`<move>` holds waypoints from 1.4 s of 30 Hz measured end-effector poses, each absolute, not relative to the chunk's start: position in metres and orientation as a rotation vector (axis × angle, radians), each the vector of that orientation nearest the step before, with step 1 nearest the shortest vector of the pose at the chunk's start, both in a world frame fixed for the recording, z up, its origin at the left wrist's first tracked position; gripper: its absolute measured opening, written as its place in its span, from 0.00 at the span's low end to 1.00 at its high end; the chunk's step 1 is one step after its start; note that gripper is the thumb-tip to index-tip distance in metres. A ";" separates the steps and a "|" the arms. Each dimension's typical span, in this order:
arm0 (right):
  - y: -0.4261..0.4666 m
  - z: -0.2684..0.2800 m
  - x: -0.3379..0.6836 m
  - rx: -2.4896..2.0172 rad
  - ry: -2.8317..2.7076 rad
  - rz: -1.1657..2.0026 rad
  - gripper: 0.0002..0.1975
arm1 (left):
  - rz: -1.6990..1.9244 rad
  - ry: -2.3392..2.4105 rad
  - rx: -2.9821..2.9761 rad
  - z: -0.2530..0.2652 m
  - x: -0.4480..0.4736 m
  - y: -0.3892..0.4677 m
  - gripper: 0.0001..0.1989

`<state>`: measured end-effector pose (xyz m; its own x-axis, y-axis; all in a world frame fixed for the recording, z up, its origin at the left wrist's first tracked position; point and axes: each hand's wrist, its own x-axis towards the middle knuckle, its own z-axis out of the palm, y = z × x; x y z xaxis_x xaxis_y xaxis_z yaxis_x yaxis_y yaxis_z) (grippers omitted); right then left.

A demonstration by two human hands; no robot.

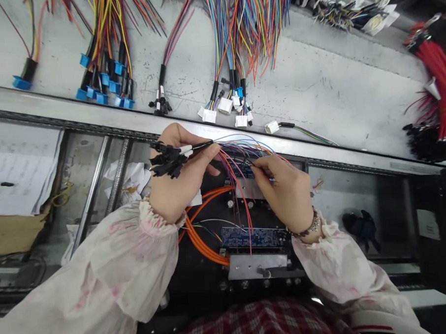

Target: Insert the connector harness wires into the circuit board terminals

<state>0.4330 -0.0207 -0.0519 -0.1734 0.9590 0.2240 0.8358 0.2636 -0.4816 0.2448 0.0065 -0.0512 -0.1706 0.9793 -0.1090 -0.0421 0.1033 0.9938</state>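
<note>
My left hand (188,161) is closed on a wire harness, its thumb and fingers pinching the black sleeve. Several black connectors (170,158) of the harness stick out to the left across the back of that hand. Loose coloured wires (240,145) run right from the pinch toward my right hand (283,184), and pink and red ones hang down. The right fingertips are pressed together around a thin dark wire end; the exact grip is partly hidden. Below both hands lie a blue circuit board (253,237) and a metal plate (257,267), with a bundle of orange cables (204,244) beside them.
On the grey shelf (316,91) behind lie harnesses with blue connectors (104,83), white connectors (208,114) and a single white-plug harness (272,127). Red cables (443,86) hang at the right. Paper sheets (19,166) lie left, near a metal rod (91,192) and spring (118,176).
</note>
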 end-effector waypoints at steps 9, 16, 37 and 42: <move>-0.019 -0.052 0.432 -1.623 -2.065 0.339 0.05 | 1.265 1.387 1.103 -0.050 0.244 0.008 0.14; -0.021 -0.051 0.433 -1.605 -2.102 0.265 0.04 | 1.253 1.434 1.112 -0.048 0.245 0.008 0.15; -0.030 -0.045 0.432 -1.659 -2.186 0.154 0.05 | 1.237 1.390 1.083 -0.053 0.242 0.009 0.13; -0.040 -0.029 0.434 -1.592 -2.294 0.279 0.05 | 1.279 1.362 1.081 -0.055 0.244 0.008 0.13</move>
